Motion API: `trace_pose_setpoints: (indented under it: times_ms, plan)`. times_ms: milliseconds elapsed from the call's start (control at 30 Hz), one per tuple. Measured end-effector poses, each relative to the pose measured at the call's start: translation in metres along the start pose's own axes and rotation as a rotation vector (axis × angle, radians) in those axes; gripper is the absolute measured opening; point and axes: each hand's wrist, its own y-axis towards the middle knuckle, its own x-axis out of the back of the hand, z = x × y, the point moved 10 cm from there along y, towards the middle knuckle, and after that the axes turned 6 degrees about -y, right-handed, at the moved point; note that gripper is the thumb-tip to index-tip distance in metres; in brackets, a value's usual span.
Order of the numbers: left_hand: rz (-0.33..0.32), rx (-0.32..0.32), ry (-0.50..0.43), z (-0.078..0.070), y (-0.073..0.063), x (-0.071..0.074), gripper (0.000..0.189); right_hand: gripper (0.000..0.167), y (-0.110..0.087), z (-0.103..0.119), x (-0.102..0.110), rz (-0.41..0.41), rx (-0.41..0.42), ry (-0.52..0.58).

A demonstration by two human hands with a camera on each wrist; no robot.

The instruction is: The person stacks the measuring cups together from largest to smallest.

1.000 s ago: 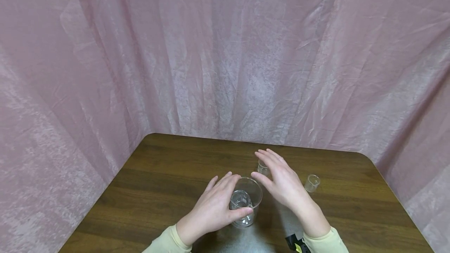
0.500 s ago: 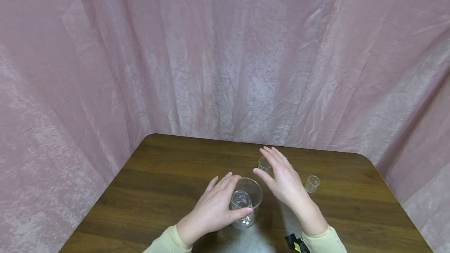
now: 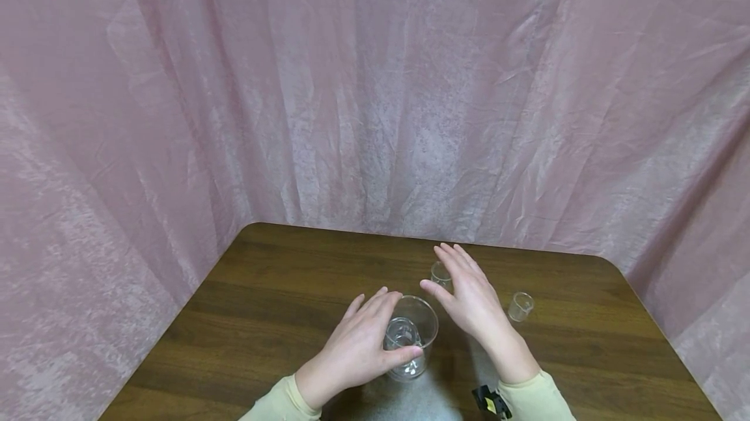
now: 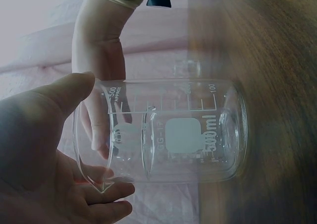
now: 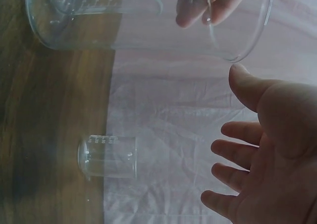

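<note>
A large clear glass beaker (image 3: 430, 338), marked 500 ml in the left wrist view, stands upright near the table's front. A smaller beaker (image 3: 403, 328) sits inside it. My left hand (image 3: 354, 349) holds the large beaker by its upper part, thumb on one side and fingers on the other near the spout. To the right, my right hand (image 3: 473, 298) hovers with fingers extended and holds nothing. Its fingers partly cover a small beaker (image 3: 441, 274) farther back. The right wrist view shows a small graduated beaker (image 5: 114, 157) beyond the open palm.
Another small beaker (image 3: 521, 307) stands right of my right wrist. All the glassware is on a brown wooden table (image 3: 281, 297) with rounded back corners. Pink curtains (image 3: 375, 95) hang behind and beside it. A black device (image 3: 491, 401) is strapped below the right sleeve.
My right hand has shifted slightly back and to the right, uncovering more of the back small beaker. The left hand and large beaker look the same.
</note>
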Motion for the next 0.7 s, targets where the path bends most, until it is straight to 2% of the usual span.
trace_pose_setpoints:
  times_ms: [700]
  plan:
    - [0.010, 0.006, 0.000, 0.001, 0.000, 0.000, 0.092, 0.072, 0.007, -0.016, -0.016, 0.000, -0.021, -0.030]
